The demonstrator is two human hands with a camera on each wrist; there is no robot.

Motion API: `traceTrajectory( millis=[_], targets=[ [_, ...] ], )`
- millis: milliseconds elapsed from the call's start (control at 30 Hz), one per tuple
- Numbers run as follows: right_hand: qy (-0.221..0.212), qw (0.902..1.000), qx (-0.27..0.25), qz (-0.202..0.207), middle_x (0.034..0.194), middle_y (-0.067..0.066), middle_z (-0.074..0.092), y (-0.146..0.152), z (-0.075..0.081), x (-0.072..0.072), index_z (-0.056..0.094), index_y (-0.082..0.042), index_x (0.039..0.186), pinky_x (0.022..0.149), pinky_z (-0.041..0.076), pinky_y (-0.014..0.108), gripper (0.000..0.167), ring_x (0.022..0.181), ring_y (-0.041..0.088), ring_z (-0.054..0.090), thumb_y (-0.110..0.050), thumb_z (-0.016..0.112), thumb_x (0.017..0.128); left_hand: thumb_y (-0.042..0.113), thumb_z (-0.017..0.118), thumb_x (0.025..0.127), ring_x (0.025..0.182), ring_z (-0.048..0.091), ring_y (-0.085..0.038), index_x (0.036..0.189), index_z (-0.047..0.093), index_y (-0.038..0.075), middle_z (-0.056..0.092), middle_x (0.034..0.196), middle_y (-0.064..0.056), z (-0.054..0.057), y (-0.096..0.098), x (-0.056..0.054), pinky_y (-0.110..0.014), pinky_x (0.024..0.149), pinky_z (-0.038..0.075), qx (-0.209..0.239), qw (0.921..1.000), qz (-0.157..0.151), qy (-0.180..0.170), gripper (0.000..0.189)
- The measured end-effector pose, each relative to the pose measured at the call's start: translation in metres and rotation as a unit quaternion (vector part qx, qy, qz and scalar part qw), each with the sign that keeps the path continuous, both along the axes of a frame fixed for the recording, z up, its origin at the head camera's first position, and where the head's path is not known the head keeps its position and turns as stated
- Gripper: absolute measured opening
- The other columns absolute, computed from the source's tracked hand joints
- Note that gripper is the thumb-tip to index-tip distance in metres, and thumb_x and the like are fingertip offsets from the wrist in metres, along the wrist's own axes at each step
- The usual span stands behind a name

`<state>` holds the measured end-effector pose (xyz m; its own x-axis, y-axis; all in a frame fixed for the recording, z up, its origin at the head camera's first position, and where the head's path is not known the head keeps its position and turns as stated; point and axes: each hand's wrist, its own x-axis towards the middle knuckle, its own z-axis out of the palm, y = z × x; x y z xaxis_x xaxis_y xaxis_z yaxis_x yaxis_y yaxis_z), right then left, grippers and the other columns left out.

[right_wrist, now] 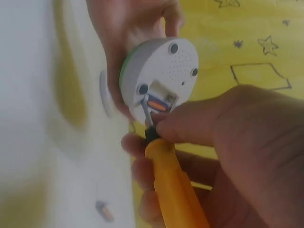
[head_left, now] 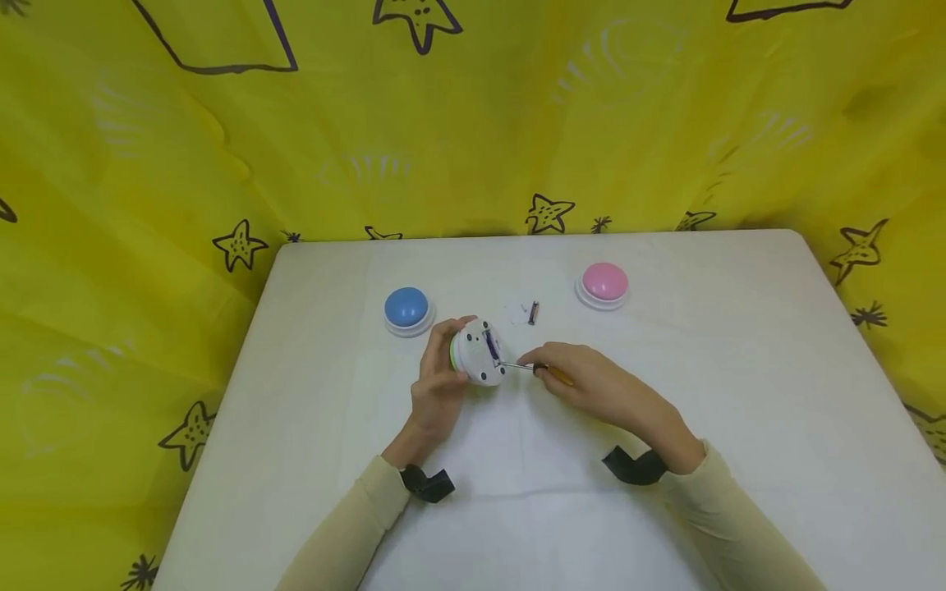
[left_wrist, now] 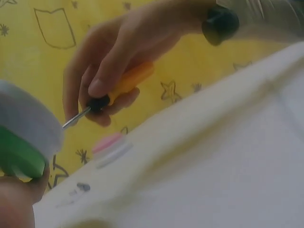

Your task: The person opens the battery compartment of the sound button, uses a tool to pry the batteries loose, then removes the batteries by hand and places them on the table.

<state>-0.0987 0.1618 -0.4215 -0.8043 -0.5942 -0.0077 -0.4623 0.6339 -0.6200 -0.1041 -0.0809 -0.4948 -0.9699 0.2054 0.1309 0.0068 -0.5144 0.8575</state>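
My left hand [head_left: 436, 394] holds a round white push-button device with a green side [head_left: 473, 359], tilted so its underside faces right. In the right wrist view, the battery compartment [right_wrist: 164, 92] is uncovered, with a purple-and-orange battery [right_wrist: 156, 104] inside. Between the thumb and fingers of my right hand [head_left: 591, 379] is a screwdriver [right_wrist: 173, 183] with an orange handle. Its metal tip reaches the compartment's end, beside the battery; whether it touches the battery I cannot tell. A loose battery [head_left: 534, 313] lies on the table behind the hands, beside a small white piece [head_left: 516, 313].
Toward the back of the white table [head_left: 318, 394] stand a blue push-button device [head_left: 406, 309] on the left and a pink one [head_left: 603, 283] on the right. A yellow patterned curtain [head_left: 488, 123] hangs behind the table's far edge.
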Motion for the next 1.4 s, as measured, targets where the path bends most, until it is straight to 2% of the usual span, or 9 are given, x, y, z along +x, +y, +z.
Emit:
traceTrajectory(
  millis=[133, 267, 367, 500, 733, 967, 1133, 1233, 1400],
  targets=[
    [0.046, 0.9987, 0.014, -0.018, 0.115, 0.006, 0.074, -0.007, 0.010, 0.011, 0.069, -0.008, 0.130, 0.088, 0.058, 0.040, 0.029, 0.094, 0.016, 0.062, -0.006, 0.063, 0.102, 0.008, 0.032, 0.086, 0.131, 0.045, -0.019, 0.119, 0.051, 0.025, 0.046, 0.141, 0.001, 0.012, 0.006, 0.003, -0.038, 0.113, 0.034, 0.066, 0.9975, 0.009, -0.024, 0.041],
    [0.113, 0.9927, 0.018, -0.038, 0.103, 0.004, 0.071, -0.016, 0.014, 0.024, 0.070, -0.007, 0.126, 0.079, 0.057, 0.034, 0.026, 0.087, 0.015, 0.060, -0.005, 0.064, 0.101, 0.017, 0.039, 0.096, 0.126, 0.047, -0.018, 0.112, 0.050, 0.022, 0.045, 0.137, -0.001, 0.021, 0.012, 0.006, -0.033, 0.106, 0.039, 0.113, 0.9928, 0.029, -0.028, 0.020],
    [0.158, 0.9856, 0.025, -0.055, 0.100, 0.005, 0.070, -0.023, 0.015, 0.032, 0.070, -0.006, 0.124, 0.076, 0.057, 0.033, 0.026, 0.086, 0.017, 0.061, -0.003, 0.066, 0.099, 0.014, 0.041, 0.095, 0.122, 0.050, -0.017, 0.111, 0.049, 0.022, 0.045, 0.137, -0.002, 0.026, 0.015, 0.007, -0.030, 0.100, 0.044, 0.129, 0.9903, 0.044, -0.028, 0.019],
    [0.190, 0.9781, 0.025, -0.082, 0.100, 0.005, 0.070, -0.030, 0.013, 0.040, 0.071, -0.005, 0.124, 0.076, 0.058, 0.032, 0.029, 0.088, 0.020, 0.063, 0.000, 0.069, 0.095, 0.010, 0.035, 0.091, 0.119, 0.052, -0.016, 0.110, 0.049, 0.022, 0.045, 0.136, -0.001, 0.032, 0.017, 0.010, -0.027, 0.096, 0.046, 0.138, 0.9890, 0.047, -0.025, 0.026],
    [0.249, 0.9610, -0.040, -0.113, 0.101, 0.008, 0.070, -0.039, -0.003, 0.047, 0.072, -0.004, 0.124, 0.077, 0.060, 0.033, 0.035, 0.093, 0.023, 0.066, 0.006, 0.071, 0.091, 0.012, 0.036, 0.092, 0.117, 0.052, -0.016, 0.110, 0.047, 0.020, 0.047, 0.133, 0.000, 0.038, 0.014, 0.010, -0.027, 0.096, 0.047, 0.164, 0.9842, 0.059, -0.031, 0.022],
    [0.283, 0.9444, -0.103, -0.132, 0.104, 0.009, 0.068, -0.050, -0.026, 0.049, 0.071, -0.003, 0.127, 0.076, 0.060, 0.031, 0.041, 0.093, 0.021, 0.063, 0.009, 0.072, 0.089, 0.018, 0.045, 0.096, 0.120, 0.051, -0.017, 0.113, 0.046, 0.021, 0.049, 0.134, 0.000, 0.041, 0.010, 0.010, -0.029, 0.100, 0.045, 0.200, 0.9762, 0.064, -0.056, 0.018],
    [0.305, 0.9314, -0.141, -0.140, 0.103, 0.010, 0.068, -0.054, -0.043, 0.046, 0.071, -0.002, 0.128, 0.075, 0.058, 0.030, 0.042, 0.092, 0.020, 0.063, 0.012, 0.071, 0.088, 0.019, 0.041, 0.097, 0.121, 0.051, -0.018, 0.114, 0.044, 0.021, 0.049, 0.134, -0.001, 0.039, 0.008, 0.008, -0.031, 0.102, 0.046, 0.215, 0.9727, 0.054, -0.067, 0.018],
    [0.301, 0.9309, -0.151, -0.142, 0.104, 0.009, 0.069, -0.055, -0.050, 0.045, 0.070, -0.002, 0.130, 0.076, 0.057, 0.029, 0.043, 0.093, 0.020, 0.063, 0.011, 0.070, 0.089, 0.019, 0.036, 0.098, 0.125, 0.048, -0.018, 0.116, 0.043, 0.022, 0.047, 0.136, -0.002, 0.038, 0.007, 0.007, -0.033, 0.106, 0.044, 0.221, 0.9700, 0.054, -0.085, 0.020],
    [0.284, 0.9341, -0.158, -0.147, 0.106, 0.008, 0.069, -0.056, -0.056, 0.045, 0.070, -0.002, 0.131, 0.080, 0.055, 0.028, 0.041, 0.096, 0.020, 0.064, 0.009, 0.067, 0.092, 0.016, 0.038, 0.097, 0.130, 0.045, -0.019, 0.116, 0.044, 0.023, 0.045, 0.137, -0.002, 0.037, 0.007, 0.007, -0.037, 0.111, 0.041, 0.235, 0.9632, 0.059, -0.115, 0.021]
  ],
)
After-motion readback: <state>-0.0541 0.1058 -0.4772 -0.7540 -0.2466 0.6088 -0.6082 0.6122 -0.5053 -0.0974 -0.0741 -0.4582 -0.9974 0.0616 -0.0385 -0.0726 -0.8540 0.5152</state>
